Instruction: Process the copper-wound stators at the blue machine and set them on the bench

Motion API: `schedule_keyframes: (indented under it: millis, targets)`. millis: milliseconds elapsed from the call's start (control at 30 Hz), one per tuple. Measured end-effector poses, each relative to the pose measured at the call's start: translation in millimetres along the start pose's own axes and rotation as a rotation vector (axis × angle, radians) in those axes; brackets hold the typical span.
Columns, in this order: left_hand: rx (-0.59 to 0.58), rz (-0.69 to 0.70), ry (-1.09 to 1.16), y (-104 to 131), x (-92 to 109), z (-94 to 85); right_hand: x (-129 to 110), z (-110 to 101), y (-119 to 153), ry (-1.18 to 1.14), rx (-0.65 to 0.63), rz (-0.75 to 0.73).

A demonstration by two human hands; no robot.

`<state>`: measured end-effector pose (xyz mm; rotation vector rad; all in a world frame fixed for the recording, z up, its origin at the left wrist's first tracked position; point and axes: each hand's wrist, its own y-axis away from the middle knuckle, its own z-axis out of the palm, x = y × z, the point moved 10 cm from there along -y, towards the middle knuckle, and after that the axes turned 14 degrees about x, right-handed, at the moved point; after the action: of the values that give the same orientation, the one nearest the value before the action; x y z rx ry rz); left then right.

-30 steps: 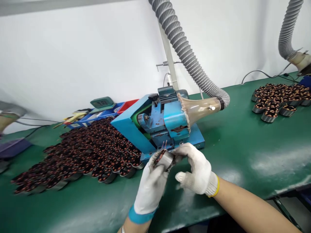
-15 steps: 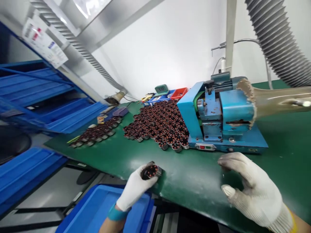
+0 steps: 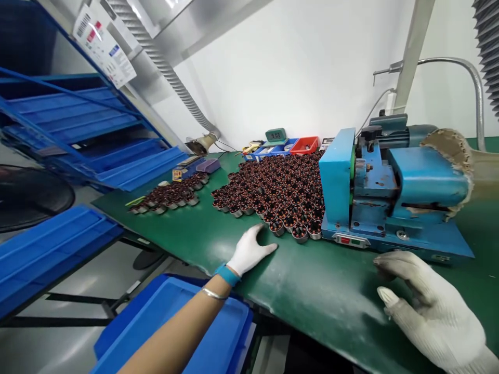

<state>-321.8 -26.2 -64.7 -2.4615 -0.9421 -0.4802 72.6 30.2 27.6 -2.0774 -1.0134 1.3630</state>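
My left hand (image 3: 251, 252), in a white glove, reaches over the green bench beside the near edge of a large group of round motor stators (image 3: 276, 189). Its thumb and fingers are spread, with nothing between them. The closest stator (image 3: 276, 227) stands just ahead of the fingertips, apart from them. These stators have silver metal rims, dark insides and copper-orange spots. My right hand (image 3: 432, 306), also in a white glove, hovers at the bench's right side in front of a blue machine (image 3: 393, 192). Its fingers curve with the thumb apart, and it holds nothing.
A smaller group of stators (image 3: 171, 196) sits on the left of the bench (image 3: 312, 280). Behind the large group stand a red bin (image 3: 305, 145) and a green digital clock (image 3: 275, 136). A blue tray (image 3: 171, 306) lies below the bench's front edge; blue racks (image 3: 78, 114) rise at left.
My left hand has let go of the stator it held and moved forward to the large group; where that stator went I cannot tell. The view has turned left. My right hand stays open.
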Motion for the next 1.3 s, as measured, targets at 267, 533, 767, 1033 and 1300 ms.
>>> schedule_keyframes:
  millis: [267, 533, 767, 1033, 1300]
  targets:
    - [0.051, -0.060, 0.061, 16.2, 31.1, -0.6, 2.1, 0.4, -1.9, 0.055, 0.001, -0.006]
    - [0.065, 0.018, 0.040, 45.5, 45.5, -6.8, -3.0, 13.1, 3.6, -0.002, -0.086, 0.038]
    - [0.032, -0.049, 0.291, 48.7, 66.1, -1.4, 12.4, 27.5, 12.7, 0.104, -0.223, 0.196]
    - [-0.174, 0.154, 0.774, 129.3, 208.2, -6.7, 19.1, 37.1, 14.3, 0.060, -0.126, 0.335]
    - [-0.318, 0.175, 0.980, 123.2, 301.9, 11.7, 52.6, -7.7, 5.7, 0.038, 0.160, 0.441]
